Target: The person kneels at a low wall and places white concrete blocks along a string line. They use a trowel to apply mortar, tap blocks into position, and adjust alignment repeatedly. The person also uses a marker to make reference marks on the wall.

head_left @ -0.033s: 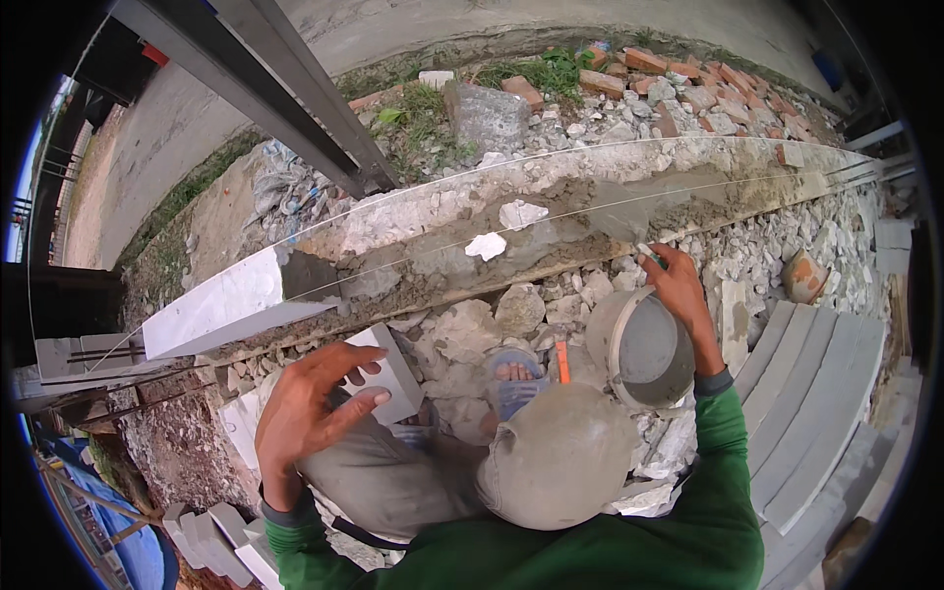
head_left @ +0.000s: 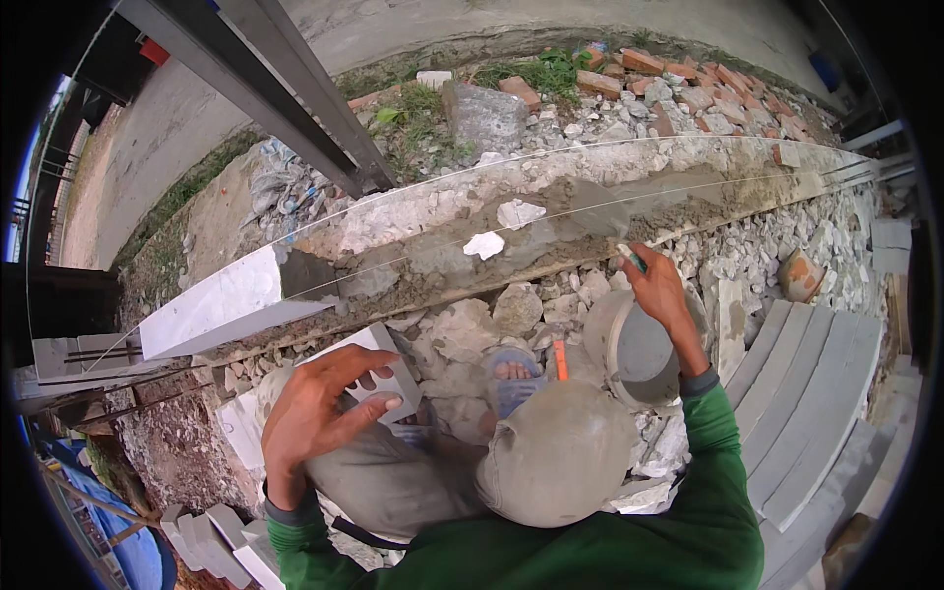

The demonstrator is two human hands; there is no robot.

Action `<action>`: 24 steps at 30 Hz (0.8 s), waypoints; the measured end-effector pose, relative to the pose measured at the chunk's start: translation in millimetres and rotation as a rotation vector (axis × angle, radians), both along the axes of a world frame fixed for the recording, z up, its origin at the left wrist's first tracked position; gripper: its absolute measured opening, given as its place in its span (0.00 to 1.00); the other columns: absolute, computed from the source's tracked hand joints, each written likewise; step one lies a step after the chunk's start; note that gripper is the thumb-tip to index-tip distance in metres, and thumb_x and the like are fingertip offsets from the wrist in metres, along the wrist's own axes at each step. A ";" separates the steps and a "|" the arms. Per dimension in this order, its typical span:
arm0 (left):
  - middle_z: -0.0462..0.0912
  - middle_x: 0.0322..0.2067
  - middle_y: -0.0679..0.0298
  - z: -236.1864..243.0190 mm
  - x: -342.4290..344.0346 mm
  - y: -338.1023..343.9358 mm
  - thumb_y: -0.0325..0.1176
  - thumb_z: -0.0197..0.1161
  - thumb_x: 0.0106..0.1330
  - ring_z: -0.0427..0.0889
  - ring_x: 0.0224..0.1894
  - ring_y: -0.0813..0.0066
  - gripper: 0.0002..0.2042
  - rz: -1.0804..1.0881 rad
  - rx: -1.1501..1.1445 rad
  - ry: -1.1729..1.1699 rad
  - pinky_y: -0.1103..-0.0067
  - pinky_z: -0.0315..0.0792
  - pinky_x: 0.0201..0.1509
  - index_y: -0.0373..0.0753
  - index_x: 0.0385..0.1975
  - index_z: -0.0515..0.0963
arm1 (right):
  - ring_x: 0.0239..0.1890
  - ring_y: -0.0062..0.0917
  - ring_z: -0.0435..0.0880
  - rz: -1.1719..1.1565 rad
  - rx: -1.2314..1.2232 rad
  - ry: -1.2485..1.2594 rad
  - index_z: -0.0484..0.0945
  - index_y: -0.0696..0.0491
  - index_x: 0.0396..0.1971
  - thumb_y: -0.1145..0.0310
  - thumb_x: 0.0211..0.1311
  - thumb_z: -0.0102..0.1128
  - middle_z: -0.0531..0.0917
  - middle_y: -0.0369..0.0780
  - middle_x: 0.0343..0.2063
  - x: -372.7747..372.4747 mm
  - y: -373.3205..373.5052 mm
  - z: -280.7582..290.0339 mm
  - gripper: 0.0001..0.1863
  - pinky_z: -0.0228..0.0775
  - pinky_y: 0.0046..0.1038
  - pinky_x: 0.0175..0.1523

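My right hand (head_left: pixel 659 292) is closed round the green handle of a trowel (head_left: pixel 596 208), whose grey blade lies against the wet mortar (head_left: pixel 433 258) on top of the low wall. Two white lumps rest on that mortar, one of them a white chunk (head_left: pixel 484 246). Below my right forearm stands a round bucket (head_left: pixel 641 356) with grey mix inside. Fingers apart and holding nothing, my left hand (head_left: pixel 329 408) hovers over my knee, close to a pale block (head_left: pixel 405 391) on the ground. A white block (head_left: pixel 221 305) sits at the left end of the mortar.
A taut string (head_left: pixel 413 258) runs above the wall. An orange-handled tool (head_left: pixel 560 360) stands beside my foot. Grey blocks (head_left: pixel 811 393) are stacked at right, with rubble around. Beyond the wall rise a steel post (head_left: pixel 285 93) and a heap of broken bricks (head_left: pixel 644 61).
My right hand has moved left with the trowel, sliding the blade leftward along the mortar. My left hand is nearly where it was, still spread.
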State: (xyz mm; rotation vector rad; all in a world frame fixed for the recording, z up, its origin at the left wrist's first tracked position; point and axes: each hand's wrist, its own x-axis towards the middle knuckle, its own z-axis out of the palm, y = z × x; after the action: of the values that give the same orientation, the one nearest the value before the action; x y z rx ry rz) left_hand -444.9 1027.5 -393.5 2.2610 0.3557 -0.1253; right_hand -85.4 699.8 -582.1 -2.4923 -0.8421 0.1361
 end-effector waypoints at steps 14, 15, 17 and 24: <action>0.88 0.41 0.57 -34.4 11.1 -0.6 0.37 0.76 0.61 0.87 0.36 0.59 0.22 -0.136 0.074 0.103 0.68 0.80 0.37 0.39 0.55 0.84 | 0.29 0.34 0.86 -0.334 -0.102 0.290 0.86 0.59 0.53 0.56 0.67 0.69 0.88 0.46 0.27 -68.8 -86.3 130.5 0.24 0.76 0.37 0.40; 0.88 0.41 0.57 -35.6 12.5 0.2 0.37 0.76 0.61 0.87 0.36 0.59 0.22 -0.134 0.063 0.101 0.68 0.80 0.37 0.39 0.55 0.84 | 0.27 0.28 0.84 -0.361 -0.086 0.401 0.86 0.61 0.53 0.57 0.67 0.69 0.86 0.43 0.25 -72.6 -98.7 143.1 0.24 0.75 0.34 0.38; 0.88 0.41 0.57 -36.9 12.7 2.9 0.36 0.75 0.62 0.86 0.35 0.59 0.21 -0.138 0.065 0.083 0.68 0.79 0.37 0.39 0.55 0.84 | 0.19 0.16 0.73 -0.458 -0.013 0.552 0.87 0.60 0.46 0.59 0.70 0.69 0.78 0.33 0.18 -83.7 -109.5 157.9 0.18 0.62 0.26 0.26; 0.87 0.36 0.57 -44.6 3.1 9.3 0.30 0.74 0.64 0.87 0.33 0.60 0.17 0.037 -0.090 -0.239 0.71 0.79 0.38 0.38 0.53 0.85 | 0.14 0.10 0.66 -0.461 0.302 0.768 0.86 0.55 0.48 0.62 0.75 0.64 0.76 0.29 0.19 -123.4 -61.9 114.7 0.13 0.53 0.18 0.18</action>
State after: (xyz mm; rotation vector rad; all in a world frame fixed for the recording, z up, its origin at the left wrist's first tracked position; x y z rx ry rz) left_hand -441.8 1036.8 -438.1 2.1502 0.2590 0.1442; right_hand -208.9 637.9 -467.4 -2.0209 0.0322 0.6890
